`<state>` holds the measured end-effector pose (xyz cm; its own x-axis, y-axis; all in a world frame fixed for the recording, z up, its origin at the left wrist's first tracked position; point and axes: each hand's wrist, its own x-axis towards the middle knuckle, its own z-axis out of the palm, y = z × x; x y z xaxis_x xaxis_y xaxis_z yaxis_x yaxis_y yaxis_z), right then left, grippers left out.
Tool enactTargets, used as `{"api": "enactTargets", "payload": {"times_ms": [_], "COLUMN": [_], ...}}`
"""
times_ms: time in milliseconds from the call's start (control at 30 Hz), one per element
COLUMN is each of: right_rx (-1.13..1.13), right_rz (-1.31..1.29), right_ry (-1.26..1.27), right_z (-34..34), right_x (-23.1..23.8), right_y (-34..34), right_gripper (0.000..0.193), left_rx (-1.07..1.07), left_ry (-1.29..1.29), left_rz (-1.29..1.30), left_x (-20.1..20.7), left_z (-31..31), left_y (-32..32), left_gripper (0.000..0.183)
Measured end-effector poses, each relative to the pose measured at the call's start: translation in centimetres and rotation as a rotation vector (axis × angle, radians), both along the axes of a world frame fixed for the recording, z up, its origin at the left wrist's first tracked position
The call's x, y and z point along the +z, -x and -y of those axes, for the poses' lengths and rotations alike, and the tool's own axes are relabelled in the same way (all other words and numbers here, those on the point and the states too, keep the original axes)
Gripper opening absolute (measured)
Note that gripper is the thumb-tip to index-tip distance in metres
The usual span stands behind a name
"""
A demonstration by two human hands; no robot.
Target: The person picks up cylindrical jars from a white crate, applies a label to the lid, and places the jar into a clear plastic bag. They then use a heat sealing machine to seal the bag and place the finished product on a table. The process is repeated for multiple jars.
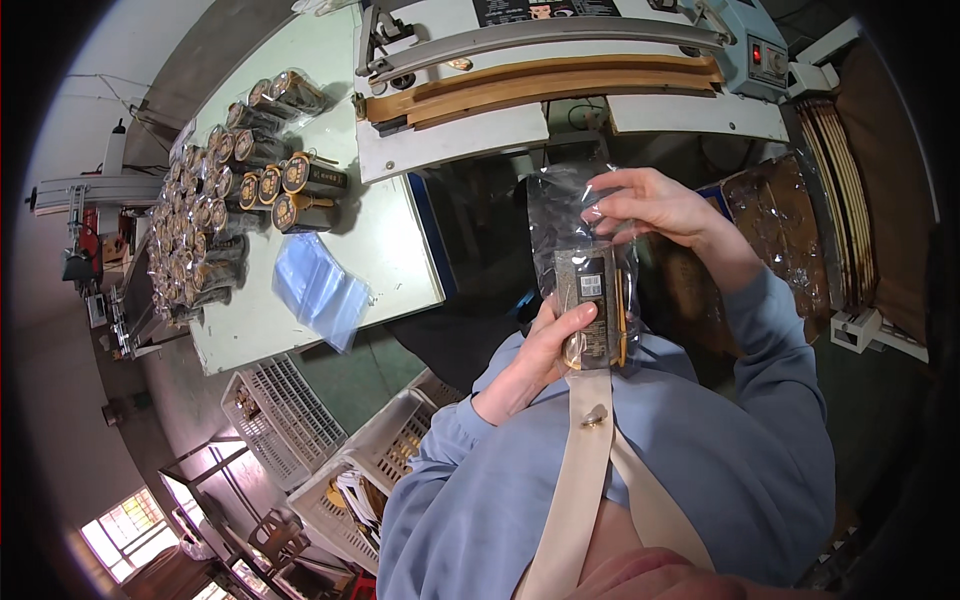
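Note:
My left hand (548,345) grips a cylindrical jar (592,285) with a black label, grainy contents showing at its side and a yellow-orange lid at its lower end. A yellow strip lies along the jar's right side. Around the jar is a clear plastic bag (556,205), its loose end extending past the jar, away from me. The curled fingers of my right hand (650,208) grip the loose end at its right edge; the fingertips show through or against the film, and the thumb is hard to make out.
Many bagged jars (205,215) crowd the pale table (390,260) at left, beside a stack of flat clear bags (320,290). Ahead stands a long bar sealer (545,85) with a control box (765,60). White plastic crates (285,415) sit lower left; a cardboard box (775,230) is at right.

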<state>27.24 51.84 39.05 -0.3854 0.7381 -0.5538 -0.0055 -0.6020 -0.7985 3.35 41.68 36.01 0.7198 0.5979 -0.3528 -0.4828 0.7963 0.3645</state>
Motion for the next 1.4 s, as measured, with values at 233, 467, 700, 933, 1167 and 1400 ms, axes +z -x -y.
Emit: {"api": "enactTargets", "payload": {"times_ms": [233, 467, 700, 933, 1167, 1400], "right_rx": [-0.251, 0.173, 0.781, 0.576, 0.76, 0.692], "right_rz": [-0.01, 0.166, 0.575, 0.429, 0.538, 0.506], "right_ry": [-0.209, -0.195, -0.192, -0.142, -0.335, -0.293], "right_z": [-2.0, -2.6, -4.4, -3.0, -0.5, 1.6], "right_x": [-0.4, 2.9, 4.2, 5.7, 5.4, 5.7], "right_y": [-1.7, -1.0, 2.2, 1.4, 0.1, 1.1], "right_gripper": [0.03, 0.069, 0.073, 0.069, 0.092, 0.03], "left_rx": [-0.043, -0.068, -0.161, -0.129, -0.156, -0.167], "left_ry": [-0.049, -0.049, -0.05, -0.061, -0.069, -0.101], "left_rz": [-0.003, 0.048, -0.016, 0.051, 0.102, 0.156], "left_x": [0.4, -0.1, 0.2, 0.1, -0.1, -0.4], "left_z": [0.3, 1.2, 2.0, 3.3, 4.3, 5.4], "left_y": [-0.3, -0.9, -0.9, -0.8, -1.4, -1.7], "left_gripper": [0.065, 0.066, 0.065, 0.058, 0.052, 0.053]}}
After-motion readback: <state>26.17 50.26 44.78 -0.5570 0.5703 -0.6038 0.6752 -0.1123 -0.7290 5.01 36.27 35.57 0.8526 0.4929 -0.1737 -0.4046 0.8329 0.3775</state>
